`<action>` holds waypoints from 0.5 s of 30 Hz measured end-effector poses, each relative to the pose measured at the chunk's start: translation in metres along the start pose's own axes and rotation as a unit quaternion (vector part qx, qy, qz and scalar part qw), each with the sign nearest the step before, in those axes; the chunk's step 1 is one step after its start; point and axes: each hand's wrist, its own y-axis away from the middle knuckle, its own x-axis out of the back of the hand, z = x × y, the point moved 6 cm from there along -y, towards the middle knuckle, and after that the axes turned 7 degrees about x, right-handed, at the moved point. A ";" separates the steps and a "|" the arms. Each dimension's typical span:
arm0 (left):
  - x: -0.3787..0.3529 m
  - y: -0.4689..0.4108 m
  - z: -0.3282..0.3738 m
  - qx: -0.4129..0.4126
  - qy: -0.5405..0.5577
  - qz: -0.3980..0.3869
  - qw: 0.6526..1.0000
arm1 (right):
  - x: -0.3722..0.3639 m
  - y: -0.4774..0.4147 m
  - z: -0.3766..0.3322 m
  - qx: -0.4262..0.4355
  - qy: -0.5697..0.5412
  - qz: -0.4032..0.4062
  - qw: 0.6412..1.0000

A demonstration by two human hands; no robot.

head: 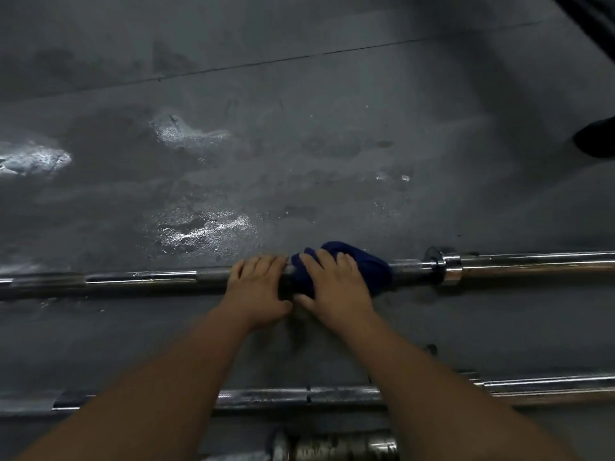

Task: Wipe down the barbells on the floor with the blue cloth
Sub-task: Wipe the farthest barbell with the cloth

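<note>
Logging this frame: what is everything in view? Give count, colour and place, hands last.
far barbell: one, chrome, lying across the floor under both hands
near barbell: one, chrome, lying across the floor closer to the camera, partly hidden by the forearms
third bar: one, metallic, at the bottom edge, only partly seen
blue cloth: one, dark blue, wrapped over the far barbell
floor: one, grey, fills the view
wet patches: several, shiny, on the floor beyond the far barbell
dark object: one, black, right edge, cannot tell what it is
left hand: one, grips the far barbell just left of the cloth
right hand: one, grips the blue cloth on the far barbell
</note>
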 end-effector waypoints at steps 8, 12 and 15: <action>-0.001 0.005 0.003 0.008 0.003 0.023 1.000 | 0.004 0.040 0.096 -0.017 -0.029 0.051 0.998; -0.004 0.013 0.008 0.017 0.010 0.032 0.999 | 0.004 0.016 0.018 -0.051 -0.124 0.116 0.984; -0.007 0.025 0.006 0.012 -0.003 0.024 1.000 | -0.002 0.007 -0.020 0.021 -0.134 0.024 0.990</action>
